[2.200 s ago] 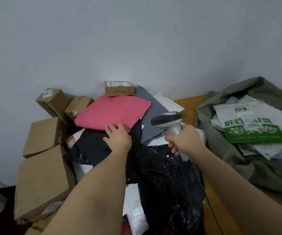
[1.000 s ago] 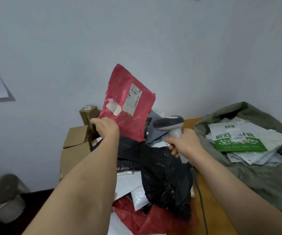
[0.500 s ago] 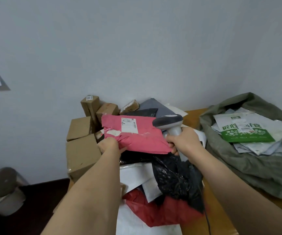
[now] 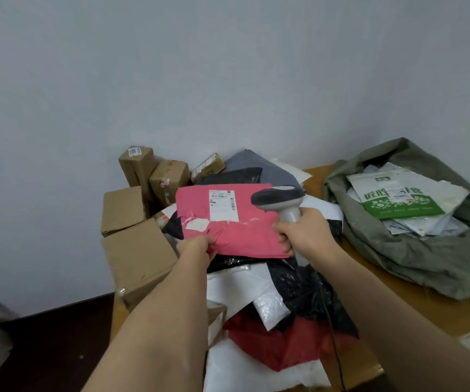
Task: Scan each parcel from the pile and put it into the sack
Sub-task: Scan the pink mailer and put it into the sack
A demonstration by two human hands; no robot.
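Both my forearms are bare all the way to the bottom edge of the view, with no sleeve showing on either. My left hand (image 4: 197,246) wears no glove, ring or watch, and neither does my right hand (image 4: 303,232). The wrists are unadorned too.

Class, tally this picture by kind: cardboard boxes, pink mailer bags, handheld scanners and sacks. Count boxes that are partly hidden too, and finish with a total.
cardboard box: 6
pink mailer bag: 1
handheld scanner: 1
sack: 1
Total: 9
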